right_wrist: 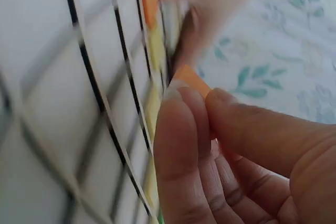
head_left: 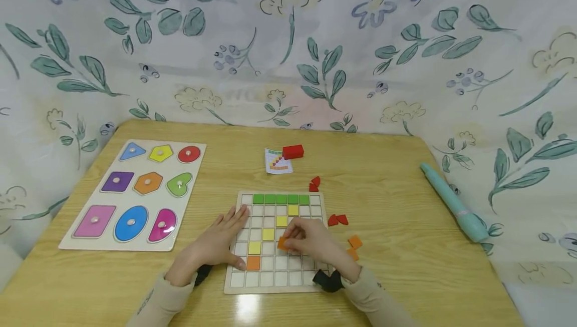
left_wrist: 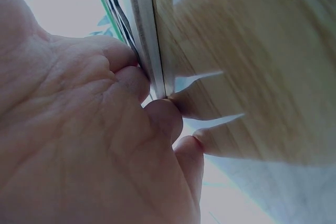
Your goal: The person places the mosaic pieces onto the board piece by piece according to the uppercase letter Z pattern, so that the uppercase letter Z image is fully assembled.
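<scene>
A white grid board (head_left: 273, 283) with a pale wooden rim lies on the table. Five green squares, better told as several, line its top row (head_left: 276, 199); yellow squares (head_left: 268, 234) step down diagonally to the left, and an orange square (head_left: 253, 263) sits below the lowest one. My left hand (head_left: 218, 241) rests with spread fingers on the board's left edge; in the left wrist view its fingertips (left_wrist: 164, 119) meet the table beside that edge. My right hand (head_left: 311, 239) pinches an orange square tile (right_wrist: 191, 81) between thumb and fingers, over the middle of the board.
Two orange tiles (head_left: 355, 242) and red pieces (head_left: 338, 220) lie right of the board. Behind it are a pattern card (head_left: 276, 166) and a red block (head_left: 293, 151). A shape puzzle (head_left: 130, 194) lies at left, a teal pen-shaped object (head_left: 453, 202) at the right edge.
</scene>
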